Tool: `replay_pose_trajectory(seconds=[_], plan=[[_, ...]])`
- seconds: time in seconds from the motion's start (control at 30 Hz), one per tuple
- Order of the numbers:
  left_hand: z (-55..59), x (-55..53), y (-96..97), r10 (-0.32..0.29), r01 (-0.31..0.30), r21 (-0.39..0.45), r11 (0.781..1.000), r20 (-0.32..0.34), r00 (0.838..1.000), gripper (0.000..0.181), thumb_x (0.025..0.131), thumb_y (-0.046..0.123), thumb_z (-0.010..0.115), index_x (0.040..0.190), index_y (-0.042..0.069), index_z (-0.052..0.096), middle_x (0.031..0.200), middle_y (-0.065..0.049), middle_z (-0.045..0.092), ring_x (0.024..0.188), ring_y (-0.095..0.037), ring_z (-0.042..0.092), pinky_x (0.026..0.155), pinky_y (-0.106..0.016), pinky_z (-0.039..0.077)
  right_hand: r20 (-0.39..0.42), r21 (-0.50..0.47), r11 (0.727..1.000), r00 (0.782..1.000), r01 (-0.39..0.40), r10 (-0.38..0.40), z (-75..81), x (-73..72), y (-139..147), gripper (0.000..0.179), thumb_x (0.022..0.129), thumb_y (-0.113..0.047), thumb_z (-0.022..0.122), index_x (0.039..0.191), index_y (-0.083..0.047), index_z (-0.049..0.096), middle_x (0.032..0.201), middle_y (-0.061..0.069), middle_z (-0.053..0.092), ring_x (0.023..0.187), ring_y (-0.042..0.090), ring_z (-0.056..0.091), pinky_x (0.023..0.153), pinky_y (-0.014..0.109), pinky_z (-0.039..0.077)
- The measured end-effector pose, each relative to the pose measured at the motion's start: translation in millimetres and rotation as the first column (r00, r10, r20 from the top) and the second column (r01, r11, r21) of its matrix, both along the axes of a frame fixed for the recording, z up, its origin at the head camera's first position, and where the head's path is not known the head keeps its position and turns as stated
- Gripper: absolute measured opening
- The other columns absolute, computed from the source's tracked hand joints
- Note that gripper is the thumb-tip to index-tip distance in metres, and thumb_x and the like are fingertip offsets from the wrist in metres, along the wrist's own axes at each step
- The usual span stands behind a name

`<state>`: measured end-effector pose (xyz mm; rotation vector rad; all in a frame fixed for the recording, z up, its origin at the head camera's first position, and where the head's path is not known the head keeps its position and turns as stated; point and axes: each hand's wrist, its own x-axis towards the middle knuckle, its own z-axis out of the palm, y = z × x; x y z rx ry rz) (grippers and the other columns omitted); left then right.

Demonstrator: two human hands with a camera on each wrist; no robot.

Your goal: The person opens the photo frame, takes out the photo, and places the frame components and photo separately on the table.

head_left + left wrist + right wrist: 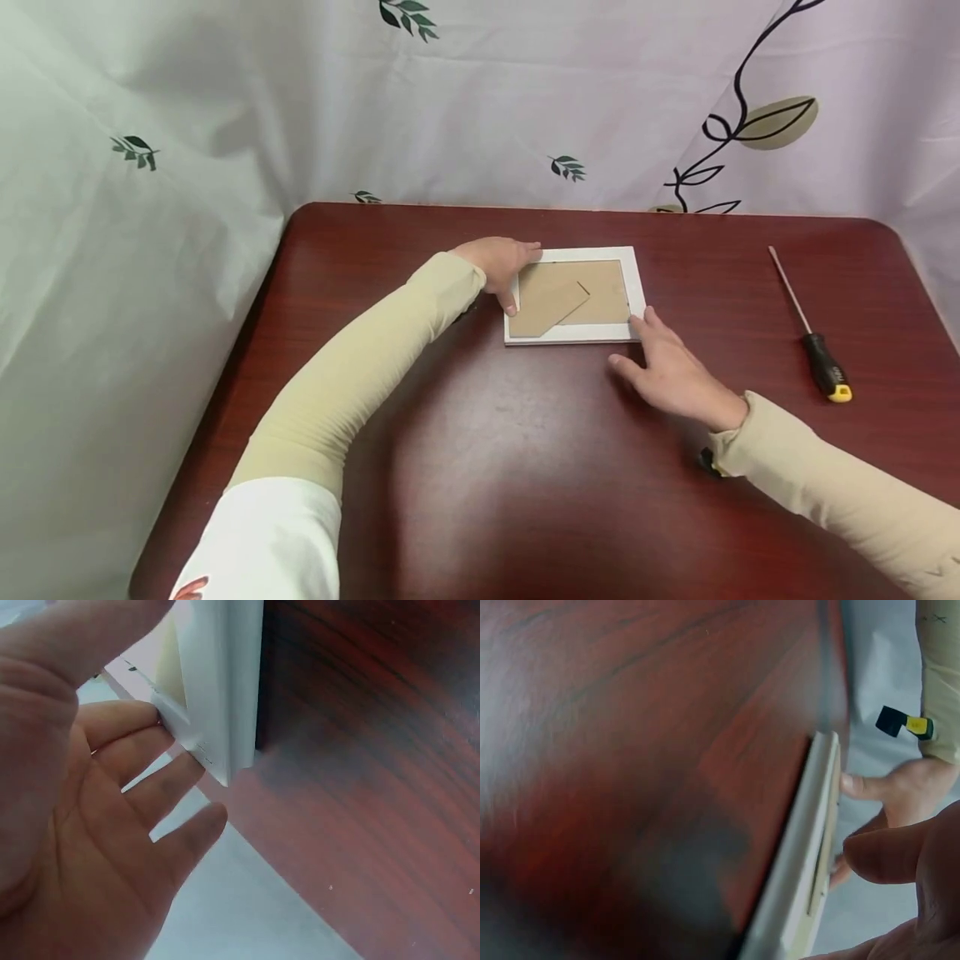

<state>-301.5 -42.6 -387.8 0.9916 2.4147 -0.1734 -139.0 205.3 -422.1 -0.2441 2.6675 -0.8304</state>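
Note:
A white picture frame lies on the table with its brown backing board facing up. A flat brown easel stand slants across that board. At the frame's left end is my left hand, thumb over the near left part and fingers reaching along the far left corner. The left wrist view shows these fingers extended against the white border. My right hand has its fingertips at the near right corner, thumb spread apart from the frame. In the right wrist view, the right thumb stands beside the frame's edge.
A screwdriver with a black and yellow handle lies on the right side of the dark red table. Behind the table hangs a white curtain with leaf prints.

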Motion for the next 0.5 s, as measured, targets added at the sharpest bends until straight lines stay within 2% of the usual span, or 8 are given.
replay_pose_trajectory(seconds=[0.13, 0.33, 0.5], plan=[[-4.1, -0.7, -1.4, 0.009, -0.009, 0.022, 1.000, 0.011, 1.000, 0.108, 0.079, 0.041, 0.086, 0.161, 0.009, 0.022, 0.167, -0.005, 0.016, 0.151, -0.027, 0.022, 0.122, -0.034, 0.017, -0.026, 0.042, 0.999, 0.999, -0.027, 0.028, -6.0, 3.2, -3.7, 0.079, 0.100, -0.029, 0.058, 0.152, 0.016, 0.020, 0.158, 0.040, -0.001, 0.148, 0.051, 0.010, 0.116, 0.062, 0.021], [-6.0, -1.4, -5.0, 0.018, -0.018, 0.038, 0.999, 0.011, 1.000, 0.108, 0.079, 0.041, 0.085, 0.161, 0.009, 0.023, 0.167, -0.005, 0.018, 0.151, -0.026, 0.023, 0.122, -0.034, 0.018, -0.133, 0.108, 0.991, 0.986, -0.083, 0.097, -8.5, 2.5, -5.8, 0.074, 0.098, -0.024, 0.060, 0.146, 0.021, 0.027, 0.152, 0.048, 0.008, 0.144, 0.056, 0.018, 0.114, 0.062, 0.025], [-6.3, 3.2, -3.9, 0.033, -0.033, 0.011, 0.999, -0.034, 0.999, 0.109, 0.077, 0.046, 0.086, 0.160, 0.009, 0.026, 0.165, -0.005, 0.024, 0.148, -0.027, 0.032, 0.119, -0.035, 0.026, -0.174, 0.134, 0.987, 0.978, -0.091, 0.114, -10.8, -4.6, -3.4, 0.070, 0.097, -0.020, 0.062, 0.142, 0.024, 0.031, 0.150, 0.050, 0.013, 0.141, 0.058, 0.022, 0.114, 0.062, 0.025]])
